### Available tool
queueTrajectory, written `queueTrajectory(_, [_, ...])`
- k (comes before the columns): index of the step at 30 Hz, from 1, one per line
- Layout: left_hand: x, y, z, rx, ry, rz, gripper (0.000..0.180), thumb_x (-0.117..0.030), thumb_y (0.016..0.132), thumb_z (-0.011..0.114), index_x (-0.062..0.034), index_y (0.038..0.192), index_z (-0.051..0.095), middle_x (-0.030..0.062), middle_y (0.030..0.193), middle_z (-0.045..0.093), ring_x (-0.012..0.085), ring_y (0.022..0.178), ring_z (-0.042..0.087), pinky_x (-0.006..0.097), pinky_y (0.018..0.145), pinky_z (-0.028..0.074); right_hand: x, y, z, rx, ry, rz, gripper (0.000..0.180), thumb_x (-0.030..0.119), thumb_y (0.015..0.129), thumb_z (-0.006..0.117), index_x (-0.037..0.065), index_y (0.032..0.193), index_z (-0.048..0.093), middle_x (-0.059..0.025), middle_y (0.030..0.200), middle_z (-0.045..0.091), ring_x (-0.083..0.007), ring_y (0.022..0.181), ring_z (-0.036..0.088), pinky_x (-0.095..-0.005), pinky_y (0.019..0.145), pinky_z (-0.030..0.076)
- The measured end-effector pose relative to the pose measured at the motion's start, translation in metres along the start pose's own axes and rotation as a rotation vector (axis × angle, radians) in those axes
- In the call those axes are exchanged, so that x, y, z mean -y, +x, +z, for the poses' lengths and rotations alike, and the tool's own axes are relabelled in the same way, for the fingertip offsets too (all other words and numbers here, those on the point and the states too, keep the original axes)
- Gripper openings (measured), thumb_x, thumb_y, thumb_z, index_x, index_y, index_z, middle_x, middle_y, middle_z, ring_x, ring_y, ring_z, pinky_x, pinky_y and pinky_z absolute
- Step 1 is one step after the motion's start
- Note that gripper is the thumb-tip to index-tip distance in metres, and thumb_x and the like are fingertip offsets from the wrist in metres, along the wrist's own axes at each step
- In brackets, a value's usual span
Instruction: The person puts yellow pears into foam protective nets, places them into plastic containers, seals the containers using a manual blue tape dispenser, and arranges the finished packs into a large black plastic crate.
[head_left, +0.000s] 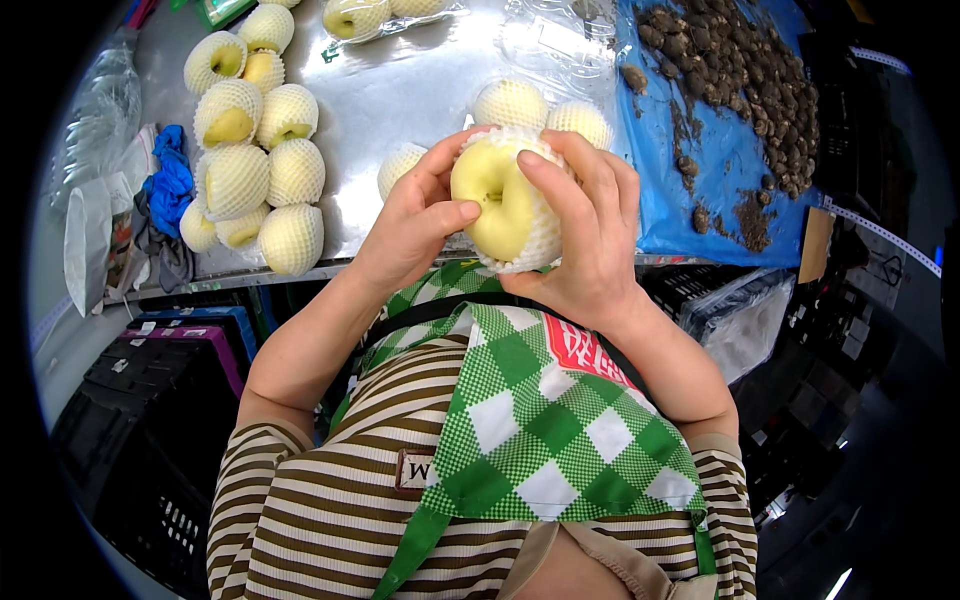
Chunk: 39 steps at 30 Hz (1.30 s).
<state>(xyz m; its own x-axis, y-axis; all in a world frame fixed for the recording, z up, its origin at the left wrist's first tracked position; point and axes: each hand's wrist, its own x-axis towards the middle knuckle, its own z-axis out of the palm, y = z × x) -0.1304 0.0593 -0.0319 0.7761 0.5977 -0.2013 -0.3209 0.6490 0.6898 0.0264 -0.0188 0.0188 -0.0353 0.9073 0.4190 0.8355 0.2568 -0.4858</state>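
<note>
A pale yellow apple (490, 215) is between my two hands above the table's front edge, its stem hollow facing up. A white foam net (540, 232) wraps its right side and underside, leaving much of the top bare. My left hand (408, 222) grips the left side, with the thumb on the apple's skin. On the right, my right hand (595, 225) curls round the net, forefinger and thumb against it. Just beyond lie netted fruits (510, 103), and another netted fruit (400, 168) is partly hidden behind my left hand.
Several netted apples (233, 180) are grouped on the metal table (370, 95) at left. A clear pack of netted fruit (385, 18) and clear plastic (565, 45) lie at the back. Soil-covered tubers (735, 85) cover a blue sheet (655, 205) at right. Crates (150, 400) stand below.
</note>
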Motion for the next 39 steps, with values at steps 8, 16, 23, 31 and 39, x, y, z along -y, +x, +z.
queueTrajectory(8, [-0.005,-0.005,0.0,0.018,-0.015,0.002,0.064,-0.011,0.075,0.065,-0.0018,0.131,0.036,0.0098,0.118,0.052,0.0176,0.109,0.051,0.032,0.092,0.043,0.005,0.0,-0.005,-0.044,-0.05,-0.033,0.082,0.012,0.04,0.076,0.01,0.119,0.052,-0.014,0.116,0.048,-0.0325,0.098,0.046,-0.042,0.084,0.04])
queueTrajectory(16, [-0.006,-0.012,-0.001,0.003,0.01,-0.053,0.059,-0.007,0.078,0.066,-0.0022,0.13,0.039,0.0091,0.117,0.054,0.0155,0.103,0.055,0.03,0.087,0.047,0.001,-0.002,-0.007,0.044,0.279,0.018,0.088,0.008,0.039,0.08,0.008,0.121,0.049,-0.0167,0.123,0.041,-0.0392,0.11,0.045,-0.0441,0.092,0.04])
queueTrajectory(23, [0.014,-0.016,-0.014,-0.14,0.366,-0.005,0.054,-0.014,0.082,0.063,-0.0029,0.13,0.04,0.0115,0.119,0.054,0.0183,0.109,0.052,0.031,0.092,0.042,-0.022,-0.015,0.011,0.156,0.41,0.267,0.075,0.009,0.047,0.077,0.005,0.116,0.049,-0.017,0.114,0.049,-0.0345,0.107,0.049,-0.0403,0.092,0.041])
queueTrajectory(31, [0.04,-0.002,-0.075,-0.039,1.887,0.242,0.05,-0.005,0.067,0.065,-0.0085,0.115,0.051,0.0088,0.126,0.046,0.0274,0.125,0.038,0.056,0.103,0.023,-0.047,-0.009,0.048,0.331,0.092,0.142,0.07,0.014,0.049,0.077,0.012,0.114,0.05,-0.015,0.114,0.048,-0.0332,0.106,0.047,-0.0409,0.089,0.041])
queueTrajectory(39, [0.013,-0.018,-0.093,0.008,1.705,0.213,0.044,-0.003,0.06,0.068,-0.0083,0.1,0.049,0.0105,0.112,0.047,0.0304,0.121,0.041,0.054,0.103,0.026,-0.063,-0.004,0.082,0.703,-0.192,-0.119,0.072,0.016,0.047,0.079,0.016,0.112,0.048,-0.0117,0.117,0.045,-0.03,0.108,0.044,-0.0409,0.087,0.038])
